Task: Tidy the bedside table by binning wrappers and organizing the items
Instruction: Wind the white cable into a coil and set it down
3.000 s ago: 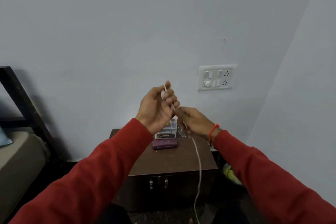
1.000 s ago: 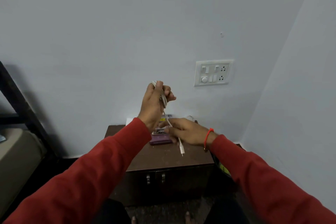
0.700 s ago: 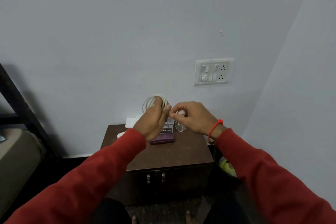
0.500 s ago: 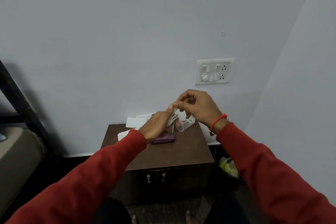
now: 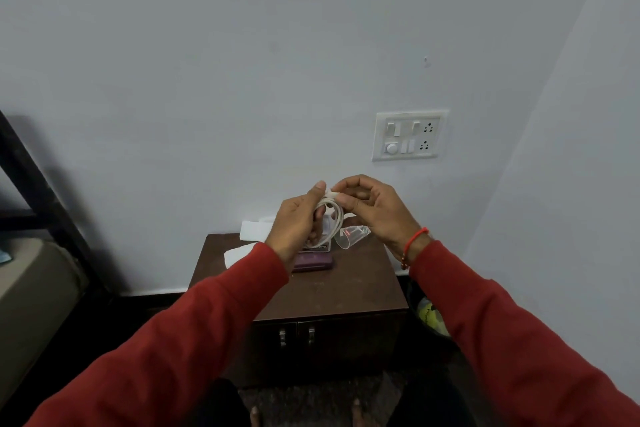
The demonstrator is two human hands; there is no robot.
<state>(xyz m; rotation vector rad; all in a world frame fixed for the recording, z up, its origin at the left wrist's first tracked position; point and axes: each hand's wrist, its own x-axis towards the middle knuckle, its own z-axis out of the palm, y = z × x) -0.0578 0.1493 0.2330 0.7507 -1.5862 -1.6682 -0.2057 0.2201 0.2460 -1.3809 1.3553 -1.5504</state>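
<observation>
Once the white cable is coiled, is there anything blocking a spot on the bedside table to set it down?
Nothing visible blocks the front. Both hands hold the coiled cable above the bedside table; the purple case, tipped clear cup and papers crowd only the back.

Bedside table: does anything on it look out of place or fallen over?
Yes. A clear plastic cup lies on its side near the back of the bedside table, not upright. Loose white papers sit crumpled at the back left corner; one leans against the wall.
</observation>
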